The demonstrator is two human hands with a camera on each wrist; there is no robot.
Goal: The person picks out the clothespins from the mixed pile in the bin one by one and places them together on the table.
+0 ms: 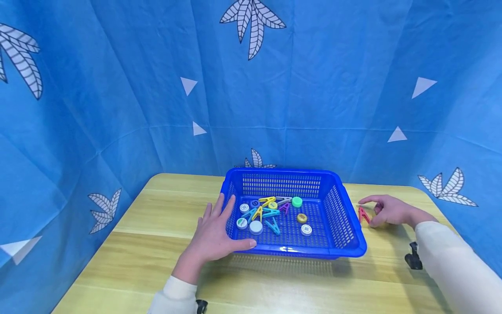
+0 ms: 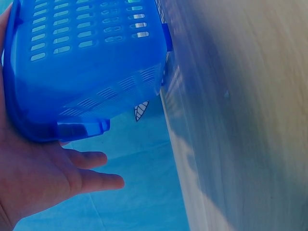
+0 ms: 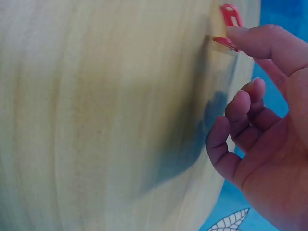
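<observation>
A blue plastic basket stands on the table, holding several bottle caps, such as a green cap, and several clothespins, such as a yellow clothespin. My left hand rests against its near left corner, thumb along the front rim and fingers spread straight by the left side. In the left wrist view the rim crosses the palm. To the right of the basket my right hand is at a red clothespin. Index finger and thumb stand apart around it, the thumb overlapping it in the right wrist view; the other fingers are loosely curled.
The wooden table reaches back to a blue curtain with white leaf prints. A small black object shows beside the right sleeve, and another dark piece by the left sleeve.
</observation>
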